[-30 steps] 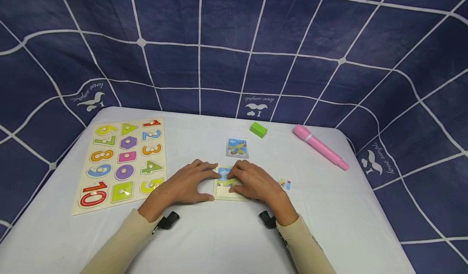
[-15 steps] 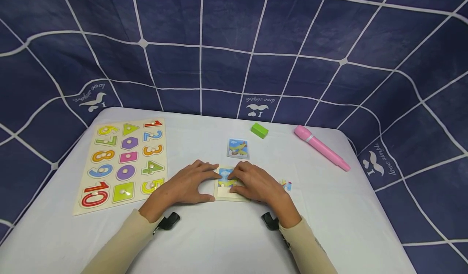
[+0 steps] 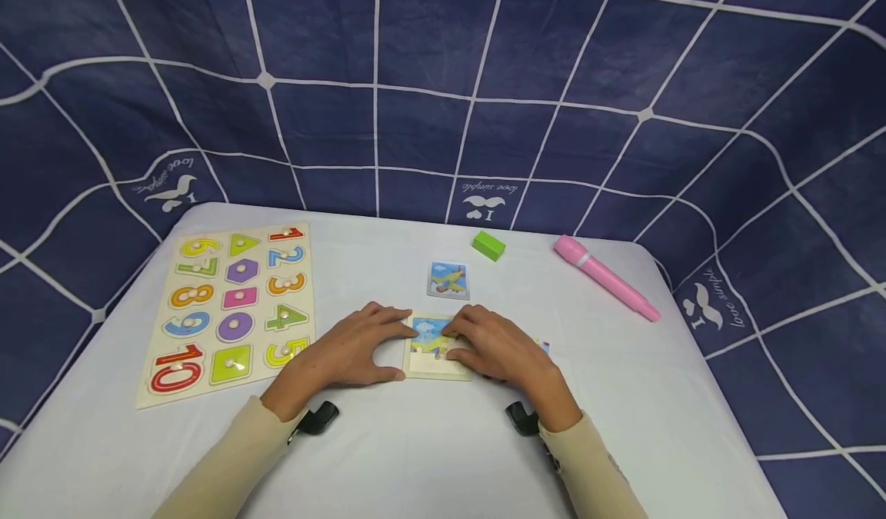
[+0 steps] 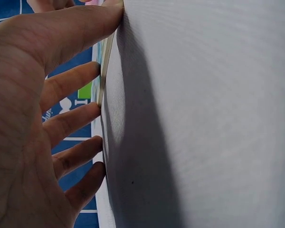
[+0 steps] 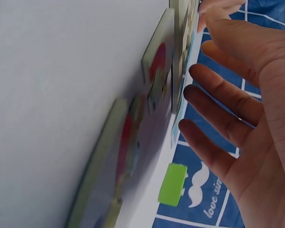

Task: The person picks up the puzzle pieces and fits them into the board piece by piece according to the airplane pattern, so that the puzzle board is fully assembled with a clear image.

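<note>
A small wooden jigsaw board [image 3: 439, 374] lies flat in the middle of the table, its airplane picture partly filled in and a bare strip along the near side. My left hand [image 3: 356, 347] touches the board's left edge with its fingers spread, as the left wrist view also shows. Over the right part of the board is my right hand [image 3: 494, 347], fingers loosely bent, thumb and fingertips close to the pieces; no piece shows between them. A loose puzzle piece [image 3: 544, 346] is mostly hidden behind this hand. In the right wrist view, loose puzzle pieces [image 5: 156, 66] lie beside the board.
Just beyond the board lies an airplane picture card [image 3: 448, 280]. A green block [image 3: 488, 245] and a pink microphone-shaped toy [image 3: 607, 277] are farther back. At left is a large number-and-shape peg puzzle [image 3: 228, 304]. A dark blue checked cloth [image 3: 422, 127] hangs behind the table.
My right hand has slid a little to the right, uncovering more of the airplane picture and covering more of the loose piece. The left hand stays at the board's edge.
</note>
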Action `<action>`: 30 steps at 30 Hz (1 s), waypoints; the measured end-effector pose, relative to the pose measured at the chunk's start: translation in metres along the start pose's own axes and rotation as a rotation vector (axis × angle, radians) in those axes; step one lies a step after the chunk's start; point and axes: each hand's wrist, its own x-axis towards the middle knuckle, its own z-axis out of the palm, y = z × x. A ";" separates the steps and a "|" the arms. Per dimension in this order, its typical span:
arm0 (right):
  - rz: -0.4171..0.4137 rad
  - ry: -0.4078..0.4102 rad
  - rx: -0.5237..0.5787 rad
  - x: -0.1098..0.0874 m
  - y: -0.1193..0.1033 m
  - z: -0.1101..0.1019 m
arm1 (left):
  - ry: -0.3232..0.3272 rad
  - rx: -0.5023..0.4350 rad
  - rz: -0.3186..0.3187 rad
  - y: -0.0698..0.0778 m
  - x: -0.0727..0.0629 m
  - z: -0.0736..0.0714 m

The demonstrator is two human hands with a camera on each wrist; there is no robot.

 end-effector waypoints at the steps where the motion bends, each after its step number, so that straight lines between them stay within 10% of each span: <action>1: 0.001 0.003 0.000 -0.001 0.001 0.000 | 0.000 -0.001 -0.002 0.000 0.000 0.000; 30: 0.095 0.061 0.051 -0.034 0.031 -0.012 | 0.018 -0.002 -0.005 0.000 0.000 0.000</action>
